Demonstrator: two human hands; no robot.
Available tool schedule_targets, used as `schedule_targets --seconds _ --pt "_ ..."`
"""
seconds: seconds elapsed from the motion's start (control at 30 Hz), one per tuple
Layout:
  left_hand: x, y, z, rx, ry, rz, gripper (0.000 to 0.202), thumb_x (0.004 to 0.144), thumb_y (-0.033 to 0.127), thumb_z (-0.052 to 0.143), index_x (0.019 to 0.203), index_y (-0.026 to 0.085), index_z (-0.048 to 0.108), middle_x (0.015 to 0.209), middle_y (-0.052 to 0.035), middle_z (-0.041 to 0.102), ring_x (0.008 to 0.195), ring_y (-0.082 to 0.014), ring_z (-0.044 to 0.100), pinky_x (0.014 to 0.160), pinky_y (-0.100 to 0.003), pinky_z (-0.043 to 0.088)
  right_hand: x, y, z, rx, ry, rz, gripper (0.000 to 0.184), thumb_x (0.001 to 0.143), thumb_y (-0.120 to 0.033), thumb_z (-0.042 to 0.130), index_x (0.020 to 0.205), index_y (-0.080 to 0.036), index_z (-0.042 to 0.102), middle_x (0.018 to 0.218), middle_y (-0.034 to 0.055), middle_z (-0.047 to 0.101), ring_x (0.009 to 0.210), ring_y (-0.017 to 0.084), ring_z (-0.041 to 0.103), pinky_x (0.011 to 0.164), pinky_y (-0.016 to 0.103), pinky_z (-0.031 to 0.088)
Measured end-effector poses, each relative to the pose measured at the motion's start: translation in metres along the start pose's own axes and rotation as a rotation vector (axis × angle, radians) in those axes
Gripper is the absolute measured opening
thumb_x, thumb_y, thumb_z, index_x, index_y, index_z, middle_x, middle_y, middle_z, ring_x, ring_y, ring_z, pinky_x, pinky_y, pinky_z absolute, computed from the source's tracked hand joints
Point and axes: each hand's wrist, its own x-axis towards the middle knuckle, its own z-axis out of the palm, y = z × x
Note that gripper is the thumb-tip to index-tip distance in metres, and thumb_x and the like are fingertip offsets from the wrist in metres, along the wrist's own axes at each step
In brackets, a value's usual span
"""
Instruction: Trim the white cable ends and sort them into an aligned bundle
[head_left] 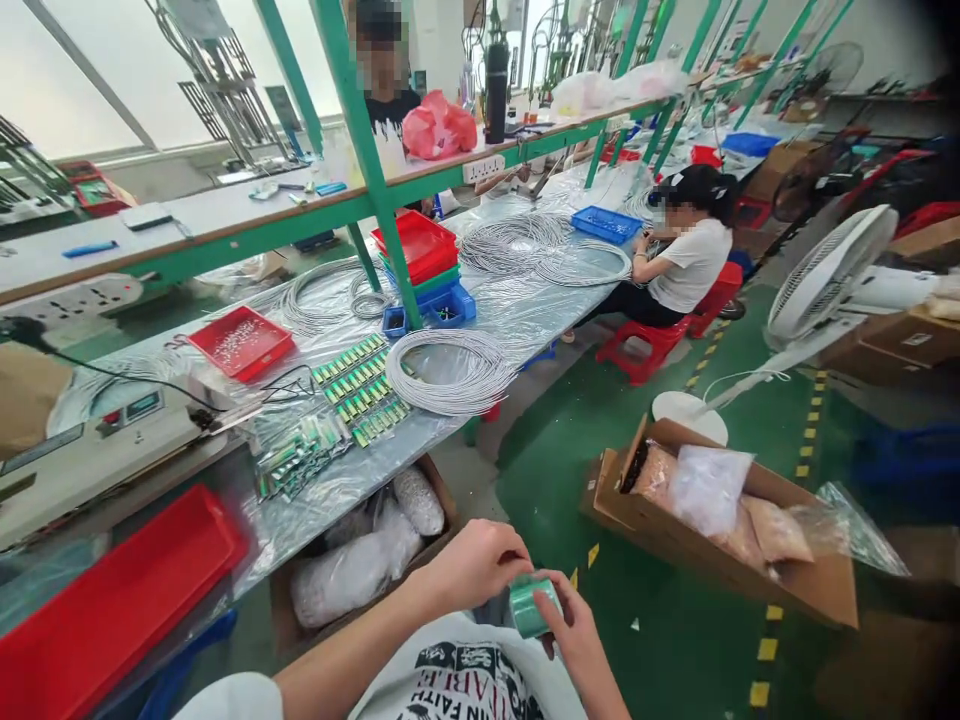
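Low in the head view, close to my body, I hold a roll of green tape. My right hand grips the roll, with the thumb and fingers around its side. My left hand is at the roll's upper left edge, its fingers curled in a pinch; what lies between them, if anything, is hidden. On the table to the left are rows of small green circuit boards, a heap of bagged green pieces and a coil of grey cable.
A sealing machine and a long red tray are at left. Below the table stands a carton of white bags. At right are an open carton and a fan. A seated co-worker works farther along.
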Motion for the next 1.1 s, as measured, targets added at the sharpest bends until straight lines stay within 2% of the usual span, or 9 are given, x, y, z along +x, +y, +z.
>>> schedule_targets --seconds 0.23,0.33,0.47,0.53,0.63,0.73,0.87,1.0,1.1 --pt "0.113 -0.015 -0.043 -0.046 0.200 -0.240 0.020 0.086 0.026 0.057 0.079 0.017 0.073 0.077 -0.0014 0.071 0.067 -0.0123 0.058 0.062 -0.021 0.039 0.122 -0.062 -0.047 0.090 0.000 0.085 0.056 0.068 -0.069 0.066 0.095 -0.020 0.057 0.065 -0.0032 0.049 0.051 0.012 0.044 0.044 0.023 0.038" --pt "0.160 -0.008 -0.056 -0.037 0.212 -0.263 0.020 0.085 0.027 0.057 0.079 0.017 0.073 0.077 -0.0018 0.070 0.068 -0.0129 0.058 0.061 -0.022 0.038 0.166 -0.093 -0.077 0.092 -0.029 0.039 0.049 0.074 -0.065 0.064 0.091 -0.020 0.060 0.068 -0.0024 0.050 0.060 0.013 0.046 0.054 0.022 0.038" --pt "0.212 0.004 -0.061 -0.073 0.248 -0.282 0.021 0.086 0.028 0.056 0.079 0.017 0.072 0.077 -0.0020 0.069 0.069 -0.0134 0.057 0.062 -0.023 0.039 0.224 -0.142 -0.112 -0.002 -0.142 0.043 0.049 0.074 -0.067 0.062 0.080 -0.018 0.061 0.067 -0.0019 0.048 0.063 0.014 0.045 0.059 0.024 0.038" --pt "0.235 0.006 -0.062 -0.133 0.327 -0.324 0.022 0.086 0.029 0.055 0.078 0.017 0.071 0.076 -0.0021 0.069 0.069 -0.0141 0.058 0.063 -0.023 0.040 0.255 -0.167 -0.122 -0.047 -0.198 0.055 0.049 0.074 -0.068 0.062 0.079 -0.019 0.059 0.066 -0.0021 0.047 0.061 0.014 0.044 0.056 0.024 0.039" --pt "0.268 -0.001 -0.071 -0.221 0.471 -0.411 0.023 0.087 0.031 0.054 0.077 0.017 0.070 0.076 -0.0026 0.069 0.071 -0.0157 0.058 0.064 -0.025 0.041 0.302 -0.198 -0.118 -0.062 -0.246 0.080 0.049 0.073 -0.067 0.063 0.085 -0.020 0.057 0.070 -0.0012 0.050 0.059 0.014 0.047 0.051 0.025 0.042" --pt "0.300 -0.020 -0.087 -0.254 0.542 -0.435 0.024 0.088 0.033 0.053 0.079 0.018 0.069 0.079 -0.0029 0.070 0.074 -0.0169 0.059 0.069 -0.026 0.042 0.348 -0.218 -0.103 -0.052 -0.268 0.094 0.051 0.070 -0.067 0.066 0.089 -0.021 0.055 0.073 -0.0009 0.051 0.059 0.015 0.050 0.048 0.026 0.046" --pt "0.340 -0.060 -0.117 -0.276 0.593 -0.420 0.026 0.090 0.035 0.050 0.080 0.018 0.068 0.081 -0.0021 0.069 0.077 -0.0172 0.060 0.072 -0.026 0.042 0.405 -0.237 -0.091 0.076 -0.317 0.270 0.047 0.071 -0.064 0.066 0.092 -0.023 0.054 0.075 -0.0017 0.053 0.062 0.015 0.054 0.045 0.026 0.047" --pt "0.389 -0.100 -0.149 -0.260 0.614 -0.434 0.028 0.091 0.036 0.049 0.079 0.017 0.066 0.078 -0.0015 0.068 0.073 -0.0171 0.059 0.070 -0.027 0.042 0.459 -0.264 -0.104 0.174 -0.344 0.374 0.043 0.071 -0.048 0.069 0.103 -0.022 0.055 0.088 0.0014 0.060 0.076 0.019 0.059 0.052 0.029 0.051" --pt "0.434 -0.117 -0.168 -0.280 0.603 -0.412 0.029 0.092 0.036 0.046 0.080 0.017 0.065 0.079 -0.0021 0.067 0.075 -0.0178 0.060 0.071 -0.028 0.043 0.500 -0.287 -0.116 0.175 -0.326 0.381 0.048 0.070 -0.044 0.074 0.107 -0.022 0.055 0.093 0.0027 0.062 0.081 0.019 0.061 0.062 0.033 0.055"
